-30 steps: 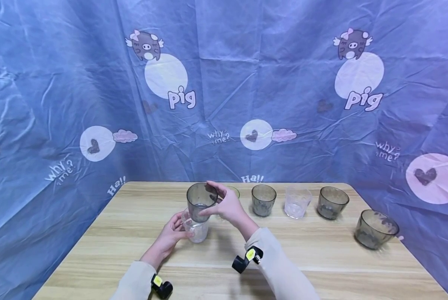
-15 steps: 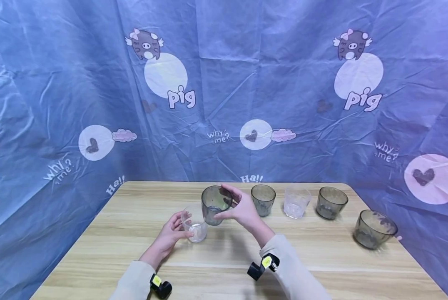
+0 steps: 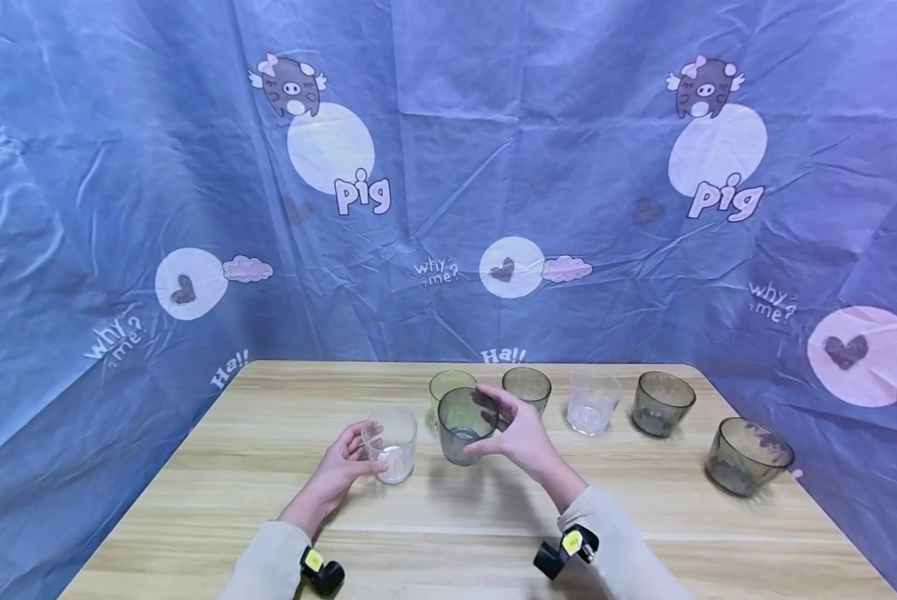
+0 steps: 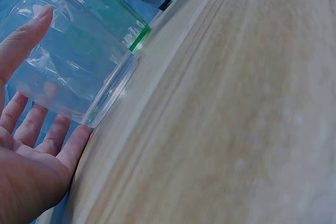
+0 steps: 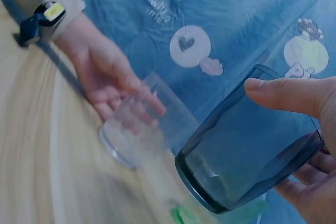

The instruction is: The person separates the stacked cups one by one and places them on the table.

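My left hand (image 3: pixel 341 468) is wrapped around the side of a clear glass (image 3: pixel 394 450), thumb in front and fingers behind. That glass stands upright on the table in the left wrist view. To its right, my right hand (image 3: pixel 521 439) grips a smoky grey glass (image 3: pixel 459 446) between thumb and fingers. In the right wrist view this grey glass (image 5: pixel 241 145) is tilted and looks lifted off the wood, with nothing visible inside. Just behind it stands a green-tinted glass (image 3: pixel 448 382), partly hidden.
Along the back right of the wooden table (image 3: pixel 268 483) stand another smoky glass (image 3: pixel 527 383), a clear glass (image 3: pixel 593 407) and a wider smoky glass (image 3: pixel 663 406). A further smoky bowl-shaped glass (image 3: pixel 745 458) sits near the right edge. A blue printed cloth (image 3: pixel 433 192) hangs behind.
My right hand has carried the smoky glass rightward and slightly down, away from over the clear glass. The green-tinted glass shows more at the back. My left hand has stayed in place.
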